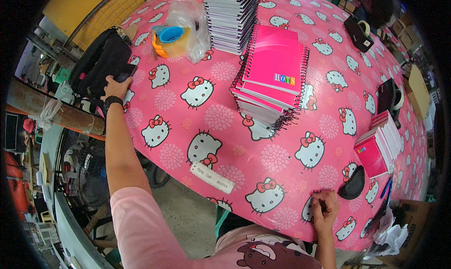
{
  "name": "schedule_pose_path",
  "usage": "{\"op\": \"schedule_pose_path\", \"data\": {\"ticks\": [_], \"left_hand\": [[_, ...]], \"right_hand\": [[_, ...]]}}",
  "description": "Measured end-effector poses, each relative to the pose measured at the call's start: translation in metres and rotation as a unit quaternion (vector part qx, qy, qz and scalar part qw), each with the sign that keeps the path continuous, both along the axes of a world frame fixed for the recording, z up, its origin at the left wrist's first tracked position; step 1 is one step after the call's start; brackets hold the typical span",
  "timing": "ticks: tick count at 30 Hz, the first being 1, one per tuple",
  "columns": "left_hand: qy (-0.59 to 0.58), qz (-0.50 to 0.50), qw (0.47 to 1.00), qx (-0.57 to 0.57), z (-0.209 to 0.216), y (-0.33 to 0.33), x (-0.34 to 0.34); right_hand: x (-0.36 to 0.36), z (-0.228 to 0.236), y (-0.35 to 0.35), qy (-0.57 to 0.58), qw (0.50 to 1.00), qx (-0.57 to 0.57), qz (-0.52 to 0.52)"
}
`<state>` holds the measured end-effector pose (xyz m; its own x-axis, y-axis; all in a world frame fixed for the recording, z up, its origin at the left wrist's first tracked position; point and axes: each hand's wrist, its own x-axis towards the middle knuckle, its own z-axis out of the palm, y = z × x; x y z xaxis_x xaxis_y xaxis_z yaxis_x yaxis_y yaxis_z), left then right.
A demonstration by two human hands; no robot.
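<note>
though boxy, black fabric bag (99,57)

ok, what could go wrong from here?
- The left hand is at the black bag, near the left edge of the table; a careless tug might drag it off.
- The pink-covered spiral notebooks are stacked unevenly, so a bump could slide some loose.
- The tall notebook stack behind them might topple if the table gets jolted.

Yellow panel (82,8) at upper left; pink-covered table (251,163); grey floor (185,217) beneath.
</note>
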<state>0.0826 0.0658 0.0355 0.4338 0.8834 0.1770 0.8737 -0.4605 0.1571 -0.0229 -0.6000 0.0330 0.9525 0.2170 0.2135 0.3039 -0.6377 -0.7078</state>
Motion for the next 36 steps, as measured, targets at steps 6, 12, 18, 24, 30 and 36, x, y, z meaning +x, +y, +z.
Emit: {"op": "schedule_pose_path", "data": {"ticks": [6, 12, 18, 24, 30, 36], "left_hand": [[-0.033, 0.001, 0.999, -0.02, 0.001, -0.007, 0.0], [-0.038, 0.0, 0.999, -0.021, 0.001, -0.004, -0.002], [-0.007, -0.006, 1.0, -0.028, 0.004, -0.008, -0.002], [0.02, -0.029, 0.999, 0.033, -0.001, -0.015, -0.01], [-0.015, -0.129, 0.981, 0.145, -0.02, -0.011, -0.025], [-0.017, -0.174, 0.965, 0.194, -0.026, -0.01, -0.034]], "right_hand": [[0.0, -0.001, 0.001, -0.007, 1.0, 0.003, -0.003], [0.0, 0.0, 0.0, -0.007, 1.0, 0.002, -0.001], [-0.001, -0.001, -0.002, -0.018, 1.0, 0.001, -0.001], [0.0, -0.002, -0.002, -0.012, 1.0, 0.004, 0.004], [-0.001, -0.003, -0.003, -0.014, 1.0, 0.018, 0.012], [-0.001, 0.0, -0.004, -0.013, 1.0, 0.014, 0.018]]}}
